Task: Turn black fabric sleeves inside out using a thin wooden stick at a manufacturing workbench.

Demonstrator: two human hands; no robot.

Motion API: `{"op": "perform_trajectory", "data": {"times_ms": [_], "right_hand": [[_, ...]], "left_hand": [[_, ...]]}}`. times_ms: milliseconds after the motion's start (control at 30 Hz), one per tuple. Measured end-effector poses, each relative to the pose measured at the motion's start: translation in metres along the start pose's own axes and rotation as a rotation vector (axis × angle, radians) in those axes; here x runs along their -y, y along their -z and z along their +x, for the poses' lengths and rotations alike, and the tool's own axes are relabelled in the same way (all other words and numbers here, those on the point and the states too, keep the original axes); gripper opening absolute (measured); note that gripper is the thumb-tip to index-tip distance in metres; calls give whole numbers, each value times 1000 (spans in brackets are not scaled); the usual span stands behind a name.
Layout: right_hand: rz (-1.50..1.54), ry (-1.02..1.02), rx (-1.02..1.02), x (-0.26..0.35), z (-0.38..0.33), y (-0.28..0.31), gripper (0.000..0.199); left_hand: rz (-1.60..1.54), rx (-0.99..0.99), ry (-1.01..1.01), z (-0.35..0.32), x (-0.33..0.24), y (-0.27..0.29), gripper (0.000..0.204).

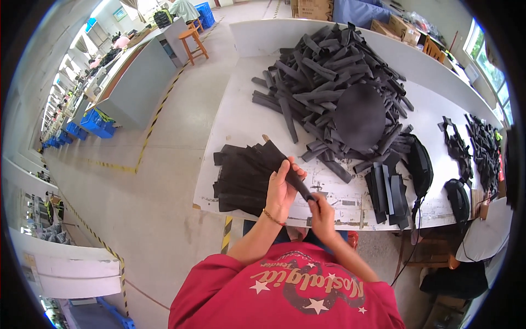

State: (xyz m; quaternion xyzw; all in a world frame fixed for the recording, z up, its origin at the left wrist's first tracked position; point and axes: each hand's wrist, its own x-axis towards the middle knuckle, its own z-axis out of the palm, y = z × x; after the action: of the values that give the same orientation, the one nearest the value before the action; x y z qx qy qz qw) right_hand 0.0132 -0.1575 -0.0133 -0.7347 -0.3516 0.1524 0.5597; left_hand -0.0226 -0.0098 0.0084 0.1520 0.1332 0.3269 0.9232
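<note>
A black fabric tube (293, 178) slants between my two hands over the front of the white table. Around its middle, the fingers of my left hand (281, 189) are closed. My right hand (321, 215) pinches its near end, with the fingertips partly hidden. A small tan tip (266, 137) pokes out at the tube's far end; whether it is part of a stick inside, I cannot tell. Beside my left hand lies a stack of flat black fabric pieces (236, 178). Beyond my hands rises a big heap of rolled black fabric tubes (329, 66).
A smooth dark oval (360, 117) sits on the heap's front. Right of my hands are flat black strips (386, 192) and a black curved machine (420, 167) with a cable. A low white wall (427, 88) borders the table (224, 129). A wooden stool (192, 45) stands far left.
</note>
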Motion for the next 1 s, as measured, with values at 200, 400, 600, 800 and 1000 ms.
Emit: {"op": "perform_trajectory", "data": {"times_ms": [200, 400, 600, 800, 1000], "right_hand": [[31, -17, 19, -19, -37, -24, 19], [22, -148, 180, -5, -42, -4, 18], [-103, -18, 66, -17, -11, -29, 14], [9, -95, 117, -15, -32, -35, 16], [-31, -205, 298, -21, -50, -16, 15]], "left_hand": [[79, -100, -15, 3, -11, 3, 22], [86, -92, -20, 9, -18, 0, 21], [111, -55, 40, -3, 2, -3, 21], [136, -62, 14, -6, -10, -8, 20], [210, -232, -46, 9, -37, -15, 20]]}}
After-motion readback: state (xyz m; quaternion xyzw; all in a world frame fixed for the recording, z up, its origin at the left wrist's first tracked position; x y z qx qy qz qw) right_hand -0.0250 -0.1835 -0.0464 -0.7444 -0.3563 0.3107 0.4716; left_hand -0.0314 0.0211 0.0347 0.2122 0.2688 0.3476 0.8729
